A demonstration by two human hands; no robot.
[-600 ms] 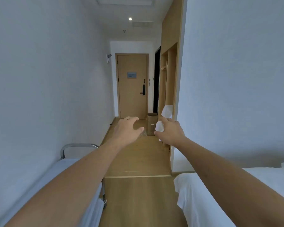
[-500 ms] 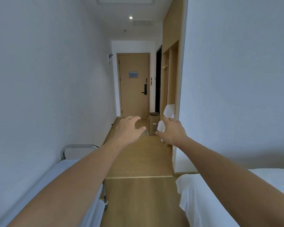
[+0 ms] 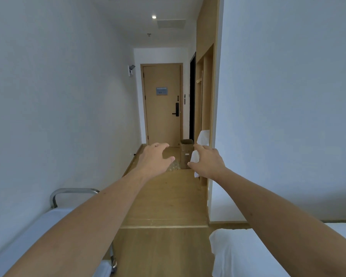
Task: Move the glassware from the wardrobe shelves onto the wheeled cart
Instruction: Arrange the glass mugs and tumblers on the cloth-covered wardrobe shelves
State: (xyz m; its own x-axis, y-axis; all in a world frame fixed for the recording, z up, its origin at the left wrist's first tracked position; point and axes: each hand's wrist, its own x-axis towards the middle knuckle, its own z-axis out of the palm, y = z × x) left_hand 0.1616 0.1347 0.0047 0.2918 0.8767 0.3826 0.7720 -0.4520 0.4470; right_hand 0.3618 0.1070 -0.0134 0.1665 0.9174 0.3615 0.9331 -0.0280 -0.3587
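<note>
I had both arms stretched forward down the corridor. My left hand was held out with its fingers spread and loosely bent, holding nothing. My right hand was the same, fingers relaxed and apart, empty, in front of a white cloth that hung at the wardrobe. The wardrobe stood on the right side of the corridor, before the door. What looked like glassware sat on the floor just beside a cardboard box, left of the wardrobe; it was small and I could not tell the pieces. The wheeled cart stood well apart from the wardrobe, against the left wall, under my left forearm. A bed corner was near, below the right arm.
</note>
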